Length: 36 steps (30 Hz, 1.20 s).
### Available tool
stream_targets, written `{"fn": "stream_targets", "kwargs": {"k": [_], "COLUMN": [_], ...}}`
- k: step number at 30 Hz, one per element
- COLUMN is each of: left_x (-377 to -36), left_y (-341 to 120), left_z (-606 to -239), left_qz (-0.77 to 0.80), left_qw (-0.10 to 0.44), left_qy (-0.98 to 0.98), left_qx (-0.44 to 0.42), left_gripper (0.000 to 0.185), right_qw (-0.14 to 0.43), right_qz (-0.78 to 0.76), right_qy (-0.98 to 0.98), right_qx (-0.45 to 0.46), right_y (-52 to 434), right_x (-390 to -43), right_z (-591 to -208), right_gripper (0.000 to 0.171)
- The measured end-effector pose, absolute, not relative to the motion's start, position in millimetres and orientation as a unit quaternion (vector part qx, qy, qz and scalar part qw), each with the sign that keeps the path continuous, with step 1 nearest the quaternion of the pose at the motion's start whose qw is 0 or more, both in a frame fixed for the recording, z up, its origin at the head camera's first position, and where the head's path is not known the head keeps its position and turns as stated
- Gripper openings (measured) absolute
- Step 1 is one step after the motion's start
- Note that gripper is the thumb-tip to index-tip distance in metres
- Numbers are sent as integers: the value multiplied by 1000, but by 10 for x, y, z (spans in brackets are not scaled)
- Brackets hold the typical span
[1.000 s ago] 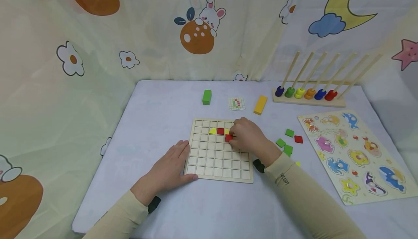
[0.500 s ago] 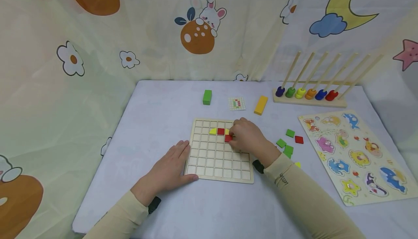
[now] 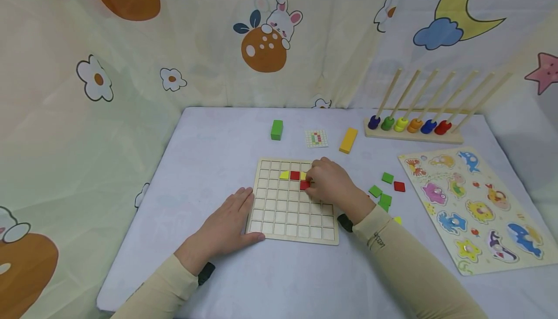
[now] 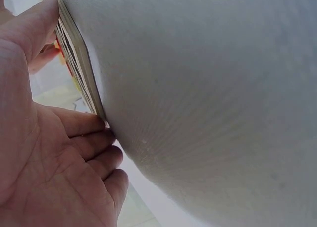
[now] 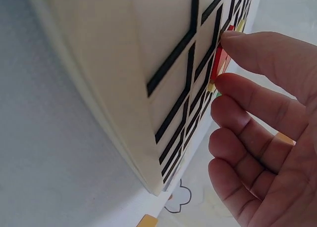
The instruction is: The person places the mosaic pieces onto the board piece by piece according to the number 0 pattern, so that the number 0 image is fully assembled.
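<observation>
A pale wooden grid board [image 3: 281, 217] lies on the table between my hands. My left hand [image 3: 224, 222] rests flat along its left side, fingertips at the edge and thumb at the near corner. My right hand [image 3: 333, 183] pinches a red square tile [image 3: 304, 185] between thumb and index finger, over a cell in the board's upper right. In the right wrist view that red tile [image 5: 217, 64] shows between the two fingertips. Along the row above sit a yellow tile [image 3: 284, 175], another red tile [image 3: 294, 175] and a second yellow tile [image 3: 302, 175], partly hidden by my fingers.
Several green tiles [image 3: 385, 199] and a loose red tile [image 3: 399, 186] lie right of the board. Behind it are a green block [image 3: 276, 130], a small pattern card [image 3: 316, 139] and a yellow block [image 3: 348, 140]. A peg rack [image 3: 414, 137] and an animal puzzle [image 3: 444, 202] occupy the right side.
The pinched red tile has shifted very slightly toward the near side of the board. Both hands stay in nearly the same place.
</observation>
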State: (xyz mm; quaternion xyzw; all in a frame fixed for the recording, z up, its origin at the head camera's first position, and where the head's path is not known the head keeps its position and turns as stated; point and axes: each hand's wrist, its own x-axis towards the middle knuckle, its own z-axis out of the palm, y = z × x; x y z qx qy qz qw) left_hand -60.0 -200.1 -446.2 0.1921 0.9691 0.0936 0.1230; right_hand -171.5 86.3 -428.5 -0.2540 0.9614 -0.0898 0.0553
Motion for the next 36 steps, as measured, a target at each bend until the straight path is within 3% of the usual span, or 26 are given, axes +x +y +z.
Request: {"fn": "stream_targets", "kwargs": {"k": [14,36], "left_x": [-604,-618], "left_y": [-1992,-2014], "left_z": [-4481,-4494], "left_qz": [94,90], "left_qw": [118,126], "left_qy": [968,968], "left_qx": [200,200], "left_gripper": [109,110], "right_qw": [57,80], "right_qz": [-103,-125], "right_qy": [962,978], "right_qx": [-246,-146], "right_y": [957,1671], "right_x": [-1682,-1708], "right_z": [-4260,-4131], "right_gripper": [25,33]}}
